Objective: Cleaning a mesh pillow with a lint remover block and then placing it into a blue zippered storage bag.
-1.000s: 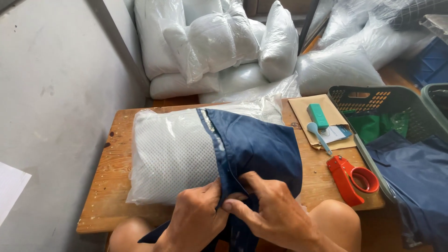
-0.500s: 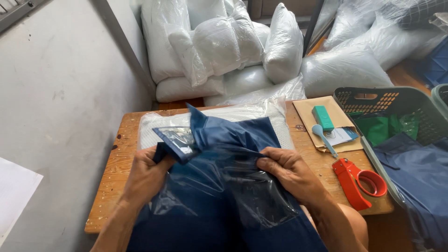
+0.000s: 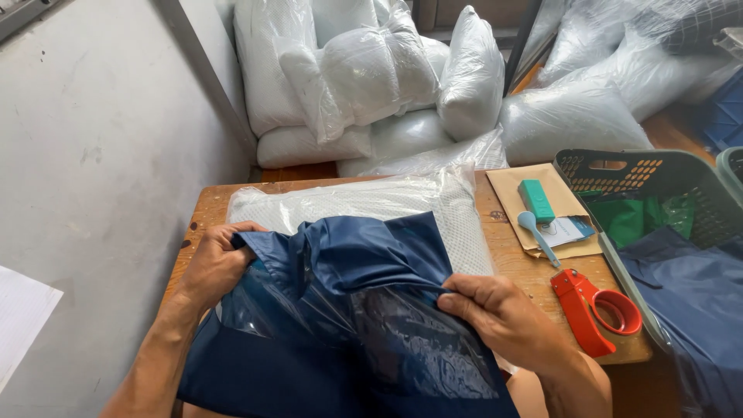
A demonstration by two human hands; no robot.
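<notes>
A navy blue cover bag point(image 3: 348, 310) with a clear plastic panel lies over the near end of a white mesh pillow point(image 3: 364, 203) wrapped in clear plastic, on a small wooden table point(image 3: 203, 213). My left hand point(image 3: 215, 263) grips the bag's left edge near the pillow's left corner. My right hand point(image 3: 503, 317) pinches the bag's right edge by the pillow's right side. Between my hands the bag's mouth is spread wide.
A red tape dispenser point(image 3: 592, 306), a blue spoon-like tool point(image 3: 532, 232), a green block point(image 3: 535, 200) and a brown envelope point(image 3: 507, 190) lie at the table's right. A dark laundry basket point(image 3: 658, 166) with blue and green fabric stands right. Bagged white pillows point(image 3: 371, 70) are piled behind. A grey wall point(image 3: 93, 139) is left.
The bag went from half on the pillow to off and spread open. Since half a second ago my hands moved apart and down, drawing its mouth wider over the pillow's near end.
</notes>
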